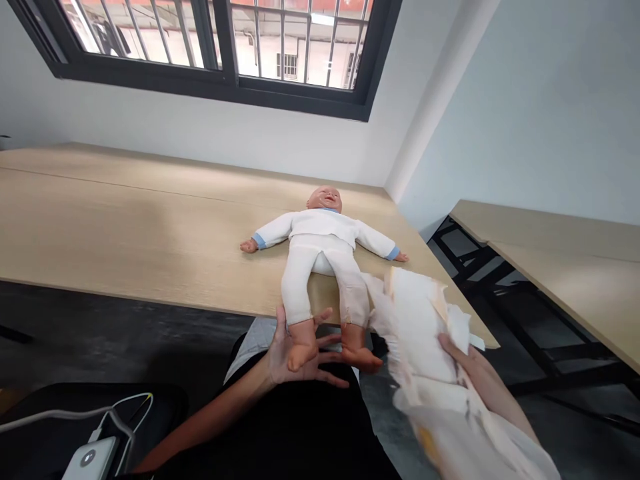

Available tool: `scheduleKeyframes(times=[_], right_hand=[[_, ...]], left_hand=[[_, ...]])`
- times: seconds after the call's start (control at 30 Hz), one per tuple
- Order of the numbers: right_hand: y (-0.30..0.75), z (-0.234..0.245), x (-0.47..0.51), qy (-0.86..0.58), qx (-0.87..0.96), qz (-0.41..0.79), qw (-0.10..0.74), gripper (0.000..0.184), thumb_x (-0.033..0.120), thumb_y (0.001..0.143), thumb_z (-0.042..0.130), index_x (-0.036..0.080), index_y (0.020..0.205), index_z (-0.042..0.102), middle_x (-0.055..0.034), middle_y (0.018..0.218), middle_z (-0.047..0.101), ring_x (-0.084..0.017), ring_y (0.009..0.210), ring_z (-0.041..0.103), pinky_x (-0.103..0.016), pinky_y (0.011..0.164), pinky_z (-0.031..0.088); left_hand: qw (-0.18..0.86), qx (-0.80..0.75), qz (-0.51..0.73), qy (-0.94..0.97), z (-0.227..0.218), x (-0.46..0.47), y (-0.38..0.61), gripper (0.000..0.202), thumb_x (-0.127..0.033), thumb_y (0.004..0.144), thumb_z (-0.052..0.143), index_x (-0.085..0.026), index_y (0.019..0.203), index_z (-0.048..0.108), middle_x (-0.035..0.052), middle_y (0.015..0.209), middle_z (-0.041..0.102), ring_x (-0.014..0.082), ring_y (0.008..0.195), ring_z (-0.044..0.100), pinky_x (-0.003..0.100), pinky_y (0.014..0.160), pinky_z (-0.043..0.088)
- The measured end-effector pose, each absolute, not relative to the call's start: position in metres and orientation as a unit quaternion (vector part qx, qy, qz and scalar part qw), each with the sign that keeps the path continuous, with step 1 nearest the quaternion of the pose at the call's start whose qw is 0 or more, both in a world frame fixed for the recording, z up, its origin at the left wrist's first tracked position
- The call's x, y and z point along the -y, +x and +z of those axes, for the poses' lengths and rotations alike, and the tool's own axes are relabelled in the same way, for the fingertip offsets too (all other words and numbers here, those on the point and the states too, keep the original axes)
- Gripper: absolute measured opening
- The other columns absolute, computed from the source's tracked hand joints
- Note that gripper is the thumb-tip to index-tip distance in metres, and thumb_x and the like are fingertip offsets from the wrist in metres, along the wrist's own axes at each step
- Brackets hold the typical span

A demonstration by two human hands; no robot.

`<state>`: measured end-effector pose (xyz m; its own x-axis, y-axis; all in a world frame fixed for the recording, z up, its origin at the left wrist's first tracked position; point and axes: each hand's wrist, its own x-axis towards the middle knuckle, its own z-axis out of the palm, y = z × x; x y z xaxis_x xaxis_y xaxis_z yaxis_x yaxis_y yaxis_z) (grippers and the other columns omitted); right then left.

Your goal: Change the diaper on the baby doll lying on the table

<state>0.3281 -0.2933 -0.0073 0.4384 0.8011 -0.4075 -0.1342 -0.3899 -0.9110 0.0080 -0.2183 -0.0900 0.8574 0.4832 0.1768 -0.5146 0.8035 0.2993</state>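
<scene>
The left hand (281, 355) is turned palm up, fingers spread wide behind the bare feet (303, 352) of a baby doll (323, 223) — probably to cradle the ankles, though whether they bear weight I cannot tell. The doll lies on its back just beyond those fingers, legs over the edge of the wooden tabletop (150, 227), likely so that they are within easy reach. The right hand (475, 370) pinches a disposable diaper (417, 320), thumb on its padded face and the other fingers hidden behind; this grip seems to keep it unfolded, beside the doll's legs. Counted: one doll, two feet, one diaper — its lower end blurred — and one white power bank (90, 461), well behind the left fingers.
</scene>
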Motion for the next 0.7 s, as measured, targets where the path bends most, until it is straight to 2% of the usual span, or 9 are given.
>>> scheduleKeyframes(times=[0.07,0.17,0.27,0.4,0.53,0.7], right_hand=[[0.315,-0.003,0.287,-0.702,0.209,0.481,0.481,0.044,0.035,0.077,0.081,0.018,0.115,0.068,-0.0140,0.113,0.074,-0.033,0.102,0.073,-0.037,0.079,0.065],[0.304,-0.001,0.288,-0.685,0.213,0.502,0.483,0.036,0.032,0.079,0.080,0.022,0.111,0.070,-0.0100,0.119,0.073,-0.029,0.108,0.071,-0.031,0.080,0.064],[0.298,-0.002,0.296,-0.652,0.214,0.541,0.486,0.032,0.037,0.079,0.081,0.026,0.108,0.072,-0.0059,0.121,0.072,-0.026,0.109,0.071,-0.026,0.076,0.063],[0.290,-0.001,0.301,-0.630,0.195,0.589,0.467,0.028,0.043,0.079,0.083,0.028,0.101,0.075,-0.0052,0.111,0.075,-0.027,0.099,0.073,-0.028,0.072,0.063],[0.280,0.003,0.294,-0.580,0.165,0.680,0.416,0.021,0.038,0.085,0.076,0.023,0.099,0.076,-0.0083,0.106,0.076,-0.030,0.104,0.072,-0.035,0.084,0.063],[0.257,0.019,0.266,-0.531,0.135,0.729,0.411,0.020,0.028,0.092,0.067,0.017,0.108,0.072,-0.0081,0.096,0.076,-0.025,0.097,0.074,-0.032,0.086,0.061]], left_hand=[[0.947,0.060,0.263,0.175,-0.084,0.218,0.014,0.098,-0.096,0.081,0.030,-0.038,0.159,0.035,0.0141,0.143,0.060,0.0438,0.135,0.050,0.063,0.100,0.038],[0.936,0.062,0.273,0.211,-0.067,0.214,0.019,0.113,-0.101,0.073,0.032,-0.037,0.164,0.017,0.0166,0.147,0.056,0.0416,0.125,0.058,0.051,0.093,0.042],[0.919,0.061,0.298,0.250,-0.040,0.207,0.020,0.116,-0.100,0.072,0.036,-0.036,0.165,0.011,0.0153,0.141,0.060,0.0372,0.115,0.064,0.045,0.091,0.042],[0.909,0.055,0.312,0.271,0.005,0.193,0.018,0.102,-0.084,0.079,0.047,-0.032,0.164,0.022,0.0134,0.132,0.065,0.0361,0.118,0.062,0.047,0.099,0.042],[0.905,0.043,0.327,0.269,0.054,0.175,0.022,0.084,-0.072,0.083,0.046,-0.027,0.154,0.042,0.0145,0.126,0.067,0.0374,0.123,0.061,0.052,0.104,0.042],[0.897,0.046,0.327,0.294,0.101,0.147,0.037,0.080,-0.073,0.084,0.045,-0.025,0.148,0.046,0.0165,0.144,0.056,0.0426,0.140,0.048,0.060,0.108,0.039]])
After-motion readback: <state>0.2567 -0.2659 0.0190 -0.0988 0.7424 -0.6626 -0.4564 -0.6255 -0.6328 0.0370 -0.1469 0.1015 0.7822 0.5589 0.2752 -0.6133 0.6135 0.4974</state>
